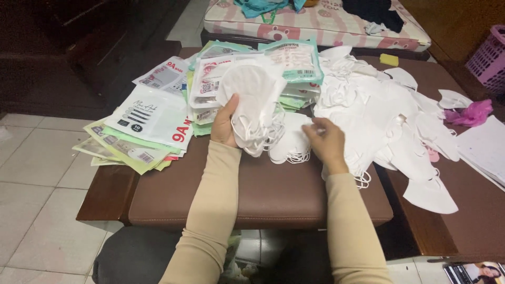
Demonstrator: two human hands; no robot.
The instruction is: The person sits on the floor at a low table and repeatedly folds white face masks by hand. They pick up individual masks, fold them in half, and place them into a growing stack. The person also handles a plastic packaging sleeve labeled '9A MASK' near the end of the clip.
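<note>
Several white face masks (251, 100), stacked flat into a small bundle, stand upright in the left hand (226, 125), whose fingers are closed around the bundle's lower edge, thumb in front, ear loops dangling below. The right hand (327, 141) rests just beside it on the edge of the loose mask heap (379, 118), fingers curled and pinching what looks like one more mask; exactly how much it grips cannot be told. A second small pile of masks (292, 142) lies between the two hands on the brown cushioned bench top (263, 194). The work in hand appears to be gathering loose masks into a counted stack; the next move would call for lifting a single mask cleanly, without snagging loops. Flat printed pouches (152, 118) are fanned out to the left, more of them behind the bundle. A pink basket (489, 55) stands far right.
</note>
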